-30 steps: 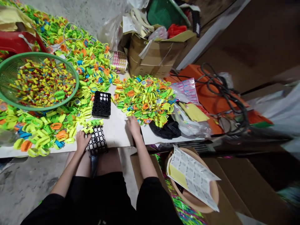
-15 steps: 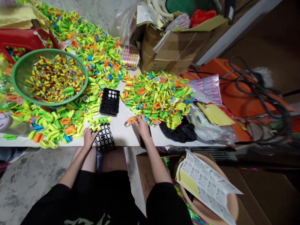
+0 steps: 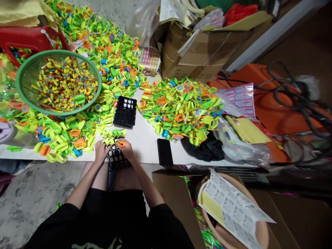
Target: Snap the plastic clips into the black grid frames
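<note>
My left hand point(image 3: 100, 151) is closed on the left edge of a black plastic grid tray point(image 3: 118, 162), which juts over the table's front edge above my lap. Several yellow-green toy watches point(image 3: 110, 137) sit in the far rows of this tray. Over its far right part, my right hand point(image 3: 126, 149) pinches an orange toy watch point(image 3: 121, 142); its fingertips are partly hidden. Just beyond lies a second black grid tray or stack point(image 3: 125, 112). A heap of loose toy watches point(image 3: 178, 107) spreads to the right, and a larger heap point(image 3: 111, 69) to the left.
A green basket point(image 3: 19, 86) of small yellow-and-red pieces stands on the left heap. A black phone point(image 3: 165, 152) lies by the front edge. Behind is a cardboard box point(image 3: 197, 52); at right are plastic bags point(image 3: 236, 148) and black cables point(image 3: 287, 90).
My right hand has moved left from beside the right heap to the tray, carrying the orange toy watch. The phone it partly covered now shows fully. My left hand stays on the tray.
</note>
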A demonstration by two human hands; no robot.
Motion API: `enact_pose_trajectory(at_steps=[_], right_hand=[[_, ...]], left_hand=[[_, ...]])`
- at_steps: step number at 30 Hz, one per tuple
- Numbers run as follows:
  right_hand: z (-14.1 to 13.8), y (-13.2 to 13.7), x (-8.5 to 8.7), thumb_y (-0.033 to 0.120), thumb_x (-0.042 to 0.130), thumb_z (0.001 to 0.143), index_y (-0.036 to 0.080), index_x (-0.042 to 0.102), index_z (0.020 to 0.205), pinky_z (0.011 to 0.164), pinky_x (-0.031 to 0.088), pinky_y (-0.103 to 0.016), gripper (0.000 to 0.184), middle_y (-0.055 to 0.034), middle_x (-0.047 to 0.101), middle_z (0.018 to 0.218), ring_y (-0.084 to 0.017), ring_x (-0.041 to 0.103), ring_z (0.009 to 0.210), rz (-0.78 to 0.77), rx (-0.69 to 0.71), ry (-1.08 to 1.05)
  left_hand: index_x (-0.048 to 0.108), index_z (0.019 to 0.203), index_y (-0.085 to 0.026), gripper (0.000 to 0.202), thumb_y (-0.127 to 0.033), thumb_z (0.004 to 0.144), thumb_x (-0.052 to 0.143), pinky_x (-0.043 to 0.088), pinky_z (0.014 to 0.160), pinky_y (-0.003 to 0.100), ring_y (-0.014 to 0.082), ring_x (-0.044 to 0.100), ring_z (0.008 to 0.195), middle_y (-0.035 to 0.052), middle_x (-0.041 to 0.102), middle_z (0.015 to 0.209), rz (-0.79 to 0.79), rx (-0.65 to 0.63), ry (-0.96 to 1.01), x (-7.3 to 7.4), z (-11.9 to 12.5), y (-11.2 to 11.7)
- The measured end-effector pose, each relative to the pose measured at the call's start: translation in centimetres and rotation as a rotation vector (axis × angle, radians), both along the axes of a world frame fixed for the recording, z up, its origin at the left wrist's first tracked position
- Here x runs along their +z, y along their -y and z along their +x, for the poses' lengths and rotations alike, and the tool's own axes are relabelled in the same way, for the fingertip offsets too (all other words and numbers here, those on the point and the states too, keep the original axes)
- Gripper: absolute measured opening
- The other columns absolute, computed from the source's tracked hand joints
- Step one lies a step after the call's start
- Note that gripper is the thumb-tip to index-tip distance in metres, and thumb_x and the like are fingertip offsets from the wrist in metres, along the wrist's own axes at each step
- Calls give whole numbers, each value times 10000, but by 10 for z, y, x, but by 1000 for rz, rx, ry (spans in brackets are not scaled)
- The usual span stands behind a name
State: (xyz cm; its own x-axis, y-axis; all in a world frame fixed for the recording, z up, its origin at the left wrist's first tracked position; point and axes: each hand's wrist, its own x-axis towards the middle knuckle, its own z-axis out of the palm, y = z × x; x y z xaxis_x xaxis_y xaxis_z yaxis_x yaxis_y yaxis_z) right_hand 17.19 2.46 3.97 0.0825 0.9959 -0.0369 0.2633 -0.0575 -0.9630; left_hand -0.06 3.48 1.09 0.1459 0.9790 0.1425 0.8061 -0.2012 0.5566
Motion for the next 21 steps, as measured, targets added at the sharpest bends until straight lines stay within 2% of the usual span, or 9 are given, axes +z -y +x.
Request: enact_pose_trajectory(at_steps=[4, 8, 16, 21], right_hand=[[2, -2, 2, 309, 574, 802, 177, 644, 952, 845, 527, -318, 211, -72, 722, 985, -205, 659, 913, 11, 65, 169], [4, -8, 7, 201, 556, 773, 168, 656, 974, 857, 517, -318, 227, -78, 723, 1017, -215, 660, 935, 2, 143, 246], [4, -15, 19, 142, 522, 809, 171, 679, 1042, 901, 500, -315, 283, -76, 730, 1073, -224, 659, 998, -3, 262, 400], [-2, -15, 34, 188, 533, 873, 182, 660, 1160, 887, 487, -285, 314, -102, 716, 1144, -240, 661, 1038, -140, 288, 663]], left_hand=[[690, 1028, -215, 220, -353, 874, 614, 398, 906, 425, 299, 521, 1047, 104, 665, 1025, -8, -7, -1, -2, 0, -1], [691, 1036, -213, 226, -346, 867, 623, 402, 920, 439, 298, 518, 1057, 109, 659, 1068, -27, -6, -4, -3, 0, -1], [680, 1024, -222, 205, -334, 866, 615, 406, 921, 440, 297, 519, 1071, 103, 658, 1087, -33, -5, 2, -3, -2, 0], [690, 998, -220, 203, -334, 834, 653, 412, 923, 432, 302, 530, 1065, 96, 668, 1025, -21, -4, 42, 2, -2, 1]])
